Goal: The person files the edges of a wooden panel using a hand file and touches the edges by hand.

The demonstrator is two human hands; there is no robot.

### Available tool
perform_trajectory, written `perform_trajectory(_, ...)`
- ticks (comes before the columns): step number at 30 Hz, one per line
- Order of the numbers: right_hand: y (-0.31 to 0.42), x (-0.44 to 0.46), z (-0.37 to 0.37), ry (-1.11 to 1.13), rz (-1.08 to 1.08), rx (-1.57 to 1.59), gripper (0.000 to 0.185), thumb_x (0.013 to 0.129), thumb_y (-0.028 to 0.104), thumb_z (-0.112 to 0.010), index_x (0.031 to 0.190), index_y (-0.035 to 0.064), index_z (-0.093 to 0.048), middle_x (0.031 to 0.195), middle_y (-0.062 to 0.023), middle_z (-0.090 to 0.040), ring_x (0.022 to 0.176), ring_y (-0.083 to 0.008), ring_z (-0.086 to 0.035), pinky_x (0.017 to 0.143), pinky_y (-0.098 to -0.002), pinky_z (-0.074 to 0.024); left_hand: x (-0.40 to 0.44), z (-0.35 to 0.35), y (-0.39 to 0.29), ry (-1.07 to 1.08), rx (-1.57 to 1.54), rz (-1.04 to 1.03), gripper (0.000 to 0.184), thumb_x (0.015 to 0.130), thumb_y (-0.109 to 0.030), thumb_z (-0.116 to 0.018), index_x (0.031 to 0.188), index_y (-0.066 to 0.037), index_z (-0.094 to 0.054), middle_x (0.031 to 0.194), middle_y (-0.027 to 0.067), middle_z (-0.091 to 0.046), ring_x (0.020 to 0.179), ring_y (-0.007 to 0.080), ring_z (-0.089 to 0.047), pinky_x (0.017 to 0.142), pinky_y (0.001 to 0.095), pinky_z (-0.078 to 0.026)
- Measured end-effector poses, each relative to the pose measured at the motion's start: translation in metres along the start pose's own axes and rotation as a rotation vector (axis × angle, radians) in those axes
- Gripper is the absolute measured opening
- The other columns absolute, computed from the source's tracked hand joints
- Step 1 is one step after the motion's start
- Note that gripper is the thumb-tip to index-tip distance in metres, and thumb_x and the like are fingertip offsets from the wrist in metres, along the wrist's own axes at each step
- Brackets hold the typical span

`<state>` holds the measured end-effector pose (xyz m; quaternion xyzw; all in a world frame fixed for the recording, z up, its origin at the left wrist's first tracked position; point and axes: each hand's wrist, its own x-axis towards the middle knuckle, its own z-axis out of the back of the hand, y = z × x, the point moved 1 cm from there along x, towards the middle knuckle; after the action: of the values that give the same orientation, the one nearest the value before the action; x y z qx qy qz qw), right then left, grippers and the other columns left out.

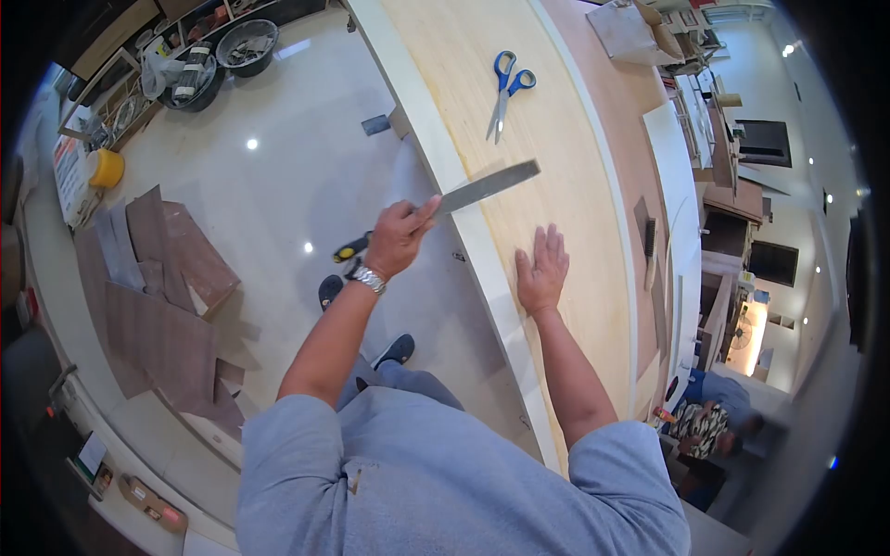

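Left hand (399, 236): grip wrapped round the file (489, 185), about where blade meets black-and-yellow handle (350, 249). Handle butt sticks out over the floor (306, 176). Blade slants across the white edge (510, 324) of the counter (586, 222), tip over pale wood; cannot tell whether it bears on the surface or sits just above it. Risk: a tilted blade pressed on that corner might chip the strip or score the wood. Knuckles are near the edge too; a slip could bark them.

Right hand (542, 273): palm down on the wood, fingers extended, holding nothing. Fingertips near the blade; a skewed swing could catch them.

Past the file: scissors (503, 91), blades slightly parted, tips pointing its way. A wide sweep might knock them.

Farther across: brush (649, 241) on brown board (623, 139), probably safe from the blade.
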<state>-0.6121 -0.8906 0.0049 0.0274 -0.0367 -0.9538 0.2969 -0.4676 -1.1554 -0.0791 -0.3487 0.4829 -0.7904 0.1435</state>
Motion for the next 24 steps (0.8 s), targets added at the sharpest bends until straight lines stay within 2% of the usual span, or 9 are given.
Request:
perform_trajectory(2, -0.003, -0.002, -0.002, -0.01, 0.012, 0.002, 0.069, 0.099, 0.052, -0.05, 0.156, 0.0149, -0.038, 0.166, -0.0122, -0.025, 0.153, -0.0347, -0.019, 0.122, -0.0556, -0.0108, -0.01, 0.019, 0.027, 0.042, 0.032, -0.005, 0.047, 0.089, -0.005, -0.069, 0.133, -0.019, -0.066, 0.075, 0.0128, -0.058, 0.069, 0.0319, -0.056, 0.066, 0.0405, -0.048)
perform_trajectory(5, 0.001, -0.002, -0.002, -0.002, -0.01, -0.016, 0.07, 0.099, 0.054, -0.049, 0.156, 0.0146, -0.038, 0.166, -0.0121, -0.025, 0.153, -0.0346, -0.019, 0.122, -0.0558, -0.0104, 0.012, 0.041, 0.045, -0.078, 0.125, 0.179, 0.044, 0.089, -0.007, -0.069, 0.131, -0.019, -0.067, 0.076, 0.0127, -0.058, 0.071, 0.0315, -0.057, 0.066, 0.0401, -0.048)
perform_trajectory(8, 0.0, -0.002, 0.0, -0.003, -0.008, 0.003, 0.071, 0.099, 0.055, -0.049, 0.156, 0.0146, -0.037, 0.166, -0.0125, -0.025, 0.153, -0.0346, -0.019, 0.122, -0.0561, -0.0103, 0.022, 0.009, 0.028, -0.149, -0.04, 0.14, 0.041, 0.089, -0.009, -0.07, 0.13, -0.019, -0.068, 0.075, 0.0126, -0.058, 0.072, 0.0312, -0.057, 0.066, 0.0405, -0.048)
perform_trajectory(10, -0.001, -0.002, -0.002, -0.014, 0.005, -0.019, 0.069, 0.1, 0.053, -0.048, 0.156, 0.0142, -0.038, 0.166, -0.0125, -0.026, 0.153, -0.0346, -0.02, 0.122, -0.0553, -0.0113, 0.004, -0.009, 0.001, -0.007, -0.023, 0.029, 0.044, 0.091, -0.011, -0.069, 0.133, -0.022, -0.066, 0.076, 0.0119, -0.058, 0.072, 0.0309, -0.058, 0.066, 0.0404, -0.048)
perform_trajectory(13, 0.001, 0.0, -0.001, 0.002, 0.004, -0.018, 0.07, 0.1, 0.055, -0.048, 0.156, 0.0143, -0.038, 0.166, -0.0132, -0.026, 0.153, -0.0346, -0.019, 0.122, -0.0562, -0.0106, -0.031, 0.0, -0.036, 0.176, 0.172, -0.062, 0.044, 0.091, -0.011, -0.068, 0.133, -0.025, -0.066, 0.077, 0.0115, -0.059, 0.072, 0.0308, -0.058, 0.067, 0.0413, -0.048)
perform_trajectory(16, -0.001, -0.002, 0.0, -0.015, 0.008, 0.016, 0.07, 0.1, 0.056, -0.047, 0.156, 0.0149, -0.038, 0.166, -0.0136, -0.025, 0.153, -0.0344, -0.019, 0.122, -0.0574, -0.0099, -0.035, 0.022, -0.007, 0.124, 0.123, 0.058, 0.044, 0.09, -0.009, -0.068, 0.132, -0.025, -0.067, 0.079, 0.0113, -0.06, 0.074, 0.0309, -0.059, 0.068, 0.0421, -0.049)
perform_trajectory(19, -0.001, -0.006, -0.003, -0.027, 0.017, 0.031, 0.068, 0.101, 0.055, -0.046, 0.156, 0.0154, -0.038, 0.166, -0.0134, -0.025, 0.154, -0.034, -0.019, 0.121, -0.0581, -0.0096, -0.018, 0.025, 0.0, -0.05, 0.192, 0.295, 0.043, 0.09, -0.009, -0.068, 0.13, -0.023, -0.068, 0.08, 0.0118, -0.061, 0.076, 0.031, -0.06, 0.07, 0.0426, -0.049)
perform_trajectory(22, -0.006, -0.004, -0.004, -0.021, 0.013, 0.041, 0.065, 0.102, 0.051, -0.044, 0.156, 0.0165, -0.038, 0.166, -0.0121, -0.026, 0.154, -0.0333, -0.018, 0.122, -0.0585, -0.0086, -0.029, -0.019, -0.008, -0.081, 0.062, 0.055, 0.044, 0.09, -0.01, -0.068, 0.133, -0.023, -0.067, 0.079, 0.0116, -0.06, 0.074, 0.0309, -0.059, 0.07, 0.042, -0.049)
perform_trajectory(24, -0.007, -0.002, -0.005, 0.002, 0.009, 0.074, 0.062, 0.104, 0.049, -0.042, 0.157, 0.0176, -0.037, 0.166, -0.0108, -0.026, 0.154, -0.0329, -0.018, 0.122, -0.0586, -0.0077, -0.052, -0.038, -0.06, 0.053, 0.045, 0.042, 0.041, 0.091, -0.011, -0.068, 0.131, -0.02, -0.067, 0.078, 0.0121, -0.059, 0.073, 0.031, -0.057, 0.069, 0.0418, -0.049)
